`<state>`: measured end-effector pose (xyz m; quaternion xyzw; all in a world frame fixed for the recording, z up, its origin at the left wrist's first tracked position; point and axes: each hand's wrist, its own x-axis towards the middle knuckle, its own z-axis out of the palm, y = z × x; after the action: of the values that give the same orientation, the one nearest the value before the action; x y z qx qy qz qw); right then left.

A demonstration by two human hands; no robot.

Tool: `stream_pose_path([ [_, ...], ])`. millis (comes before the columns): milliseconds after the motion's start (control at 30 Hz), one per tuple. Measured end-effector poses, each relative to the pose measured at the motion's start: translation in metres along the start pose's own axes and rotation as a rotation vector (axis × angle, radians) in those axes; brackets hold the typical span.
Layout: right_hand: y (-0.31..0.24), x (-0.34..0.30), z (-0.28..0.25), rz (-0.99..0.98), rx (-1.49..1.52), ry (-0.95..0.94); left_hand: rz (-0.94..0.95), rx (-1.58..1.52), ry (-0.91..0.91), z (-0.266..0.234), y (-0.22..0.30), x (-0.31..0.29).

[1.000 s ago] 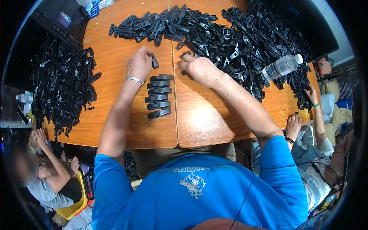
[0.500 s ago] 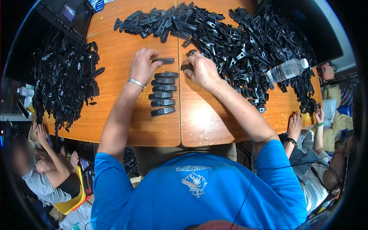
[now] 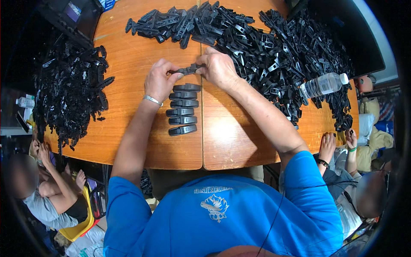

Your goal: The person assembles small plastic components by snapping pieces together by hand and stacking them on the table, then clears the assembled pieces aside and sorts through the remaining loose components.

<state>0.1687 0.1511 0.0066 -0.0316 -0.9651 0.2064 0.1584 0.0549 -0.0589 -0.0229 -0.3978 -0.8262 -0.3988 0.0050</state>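
Observation:
My left hand (image 3: 160,81), with a bracelet at its wrist, pinches one end of a narrow black plastic part (image 3: 186,70). At the other end of that part my right hand (image 3: 219,68) is closed, its fingertips pressing a small black piece against it; the fingers hide much of this piece. Just below my hands, a row of several curved black plastic parts (image 3: 182,112) lies lengthwise side to side on the wooden table (image 3: 239,145).
Loose black plastic pieces form a large heap (image 3: 265,55) at the right and another pile (image 3: 70,90) at the left. Long black parts (image 3: 180,25) lie at the back. A clear bottle (image 3: 327,84) rests on the right heap. People sit at both sides, hands near the table edge.
My right hand has moved left and up, bringing its small piece against the end of the part in my left hand. Before, the two were apart.

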Motion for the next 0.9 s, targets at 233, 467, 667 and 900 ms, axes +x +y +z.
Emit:
stream_pose_path([
  [233, 0.0, 0.016, 0.013, -0.158, 0.093, -0.054, -0.114, -0.009, -0.069, -0.002, 0.006, 0.006],
  [467, 0.018, -0.008, -0.034, -0.095, 0.134, -0.148, -0.236, -0.421, -0.578, -0.037, -0.016, 0.038],
  [667, 0.022, -0.013, -0.047, 0.145, -0.224, -0.112, -0.293, 0.134, -0.045, 0.016, 0.009, 0.095],
  [900, 0.023, -0.004, -0.029, 0.104, -0.267, -0.173, -0.515, 0.217, -0.002, 0.037, 0.031, 0.108],
])
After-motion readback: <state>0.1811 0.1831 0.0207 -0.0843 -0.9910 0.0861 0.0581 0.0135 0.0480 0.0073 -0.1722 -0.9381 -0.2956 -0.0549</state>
